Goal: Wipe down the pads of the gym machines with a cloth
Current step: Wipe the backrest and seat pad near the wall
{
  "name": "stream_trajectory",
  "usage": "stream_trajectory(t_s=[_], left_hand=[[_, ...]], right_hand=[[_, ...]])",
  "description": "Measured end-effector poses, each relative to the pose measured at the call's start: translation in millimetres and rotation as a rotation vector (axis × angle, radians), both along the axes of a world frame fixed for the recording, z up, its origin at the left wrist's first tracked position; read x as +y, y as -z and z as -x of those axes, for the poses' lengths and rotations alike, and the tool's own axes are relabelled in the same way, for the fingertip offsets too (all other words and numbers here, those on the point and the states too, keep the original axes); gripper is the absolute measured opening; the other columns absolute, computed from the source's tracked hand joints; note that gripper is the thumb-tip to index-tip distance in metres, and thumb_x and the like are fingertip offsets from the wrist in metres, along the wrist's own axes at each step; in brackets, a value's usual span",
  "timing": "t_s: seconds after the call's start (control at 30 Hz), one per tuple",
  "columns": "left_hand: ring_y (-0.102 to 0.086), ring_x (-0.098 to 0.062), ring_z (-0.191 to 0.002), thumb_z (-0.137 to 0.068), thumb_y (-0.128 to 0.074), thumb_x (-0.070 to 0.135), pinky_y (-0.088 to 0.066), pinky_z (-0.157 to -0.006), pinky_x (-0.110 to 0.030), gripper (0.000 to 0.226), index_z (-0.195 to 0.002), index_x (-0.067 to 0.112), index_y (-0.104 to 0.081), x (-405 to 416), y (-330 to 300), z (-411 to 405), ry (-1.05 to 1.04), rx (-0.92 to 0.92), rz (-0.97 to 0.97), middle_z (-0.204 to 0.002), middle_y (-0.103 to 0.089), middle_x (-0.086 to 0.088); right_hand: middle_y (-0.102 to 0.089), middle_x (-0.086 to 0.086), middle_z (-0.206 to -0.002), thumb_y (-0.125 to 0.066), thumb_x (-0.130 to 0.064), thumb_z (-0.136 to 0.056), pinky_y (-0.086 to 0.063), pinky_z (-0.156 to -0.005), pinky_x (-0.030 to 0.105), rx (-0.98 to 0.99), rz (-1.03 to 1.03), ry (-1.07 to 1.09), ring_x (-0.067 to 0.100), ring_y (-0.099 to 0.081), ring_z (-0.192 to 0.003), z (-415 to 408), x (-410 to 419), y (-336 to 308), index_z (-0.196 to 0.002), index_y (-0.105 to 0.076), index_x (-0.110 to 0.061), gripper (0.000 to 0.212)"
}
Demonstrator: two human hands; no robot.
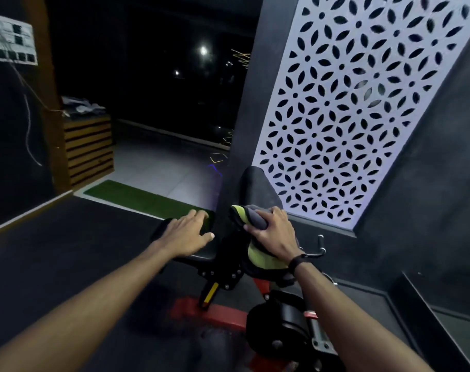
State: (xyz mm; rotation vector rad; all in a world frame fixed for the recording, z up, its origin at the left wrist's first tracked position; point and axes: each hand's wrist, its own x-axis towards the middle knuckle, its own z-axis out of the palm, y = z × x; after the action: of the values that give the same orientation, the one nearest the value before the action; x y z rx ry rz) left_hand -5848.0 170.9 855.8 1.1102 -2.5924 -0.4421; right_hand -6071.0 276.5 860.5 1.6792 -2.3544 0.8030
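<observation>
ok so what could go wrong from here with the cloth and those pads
1. The cloth is bunched under the right hand, with part hanging below the wrist, so little fabric may meet the right pad and patches could be missed.
2. That hanging end sits near the bracket bolts and the metal hook; it could snag during a stroke.
3. The left hand rests bare on the left pad, likely leaving fresh marks there.
</observation>
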Motion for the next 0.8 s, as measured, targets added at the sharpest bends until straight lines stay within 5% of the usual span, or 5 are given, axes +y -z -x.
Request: stream_trajectory(t_s=[0.33,0.4,0.5,0.8], left_hand=[[-0.051,-0.026,-0.130,-0.101,-0.045,0.049,-0.039,-0.106,-0.044,0.051,-0.142,0.019,-0.042,-87,-4,102,-0.044,0.224,-0.040,-0.144,-0.049,-0.004],[-0.051,-0.028,-0.130,-0.102,-0.041,0.050,-0.039,-0.106,-0.045,0.051,-0.143,0.018,-0.042,-103,10,114,-0.054,0.222,-0.079,-0.145,-0.049,-0.005],[-0.049,-0.027,-0.132,-0.103,-0.040,0.049,-0.038,-0.106,-0.044,0.051,-0.144,0.019,-0.041,-122,29,130,-0.060,0.188,-0.144,-0.145,-0.048,-0.005],[-0.046,-0.027,-0.134,-0.103,-0.039,0.049,-0.034,-0.109,-0.041,0.052,-0.146,0.019,-0.039,-177,48,199,0.090,0.122,-0.223,-0.146,-0.047,-0.007]], right_hand=[[-0.053,0.004,-0.110,-0.055,-0.073,-0.083,-0.046,-0.089,0.051,-0.030,0.291,0.167,0.029,-0.046,-0.109,66,-104,-35,-0.120,-0.063,-0.036,0.053],[-0.049,0.007,-0.131,-0.053,-0.076,-0.085,-0.041,-0.099,0.057,-0.091,0.077,0.177,0.033,-0.039,-0.126,67,-121,-10,-0.131,-0.056,-0.039,0.060],[-0.015,0.007,-0.163,-0.059,-0.072,-0.084,-0.029,-0.106,0.072,-0.117,-0.451,0.161,0.041,-0.015,-0.146,57,-135,60,-0.145,-0.040,-0.044,0.070],[0.002,0.007,-0.168,-0.057,-0.051,-0.090,-0.034,-0.100,0.076,-0.126,-0.511,0.309,0.050,-0.007,-0.147,78,-204,80,-0.149,-0.033,-0.044,0.064]])
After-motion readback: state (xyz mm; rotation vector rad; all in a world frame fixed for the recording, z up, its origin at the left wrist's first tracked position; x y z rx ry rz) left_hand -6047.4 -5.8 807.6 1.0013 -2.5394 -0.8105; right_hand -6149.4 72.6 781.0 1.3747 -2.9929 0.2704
